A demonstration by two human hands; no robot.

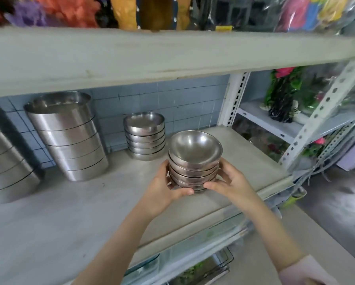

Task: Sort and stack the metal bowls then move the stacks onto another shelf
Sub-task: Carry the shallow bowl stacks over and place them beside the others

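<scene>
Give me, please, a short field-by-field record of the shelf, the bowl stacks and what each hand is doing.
held item: small bowl stack, nested, rims up
left hand: left hand grips the stack's left side
right hand: right hand grips its right side
stack position: near the front right of the middle shelf; whether it touches the shelf cannot be told
behind it: shallow bowl stack by the tiled wall
left side: two tall stacks of large bowls

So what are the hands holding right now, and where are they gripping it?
A stack of small metal bowls, gripped low on its sides: left hand and right hand on opposite sides, thumbs near the bottom bowl.
</scene>
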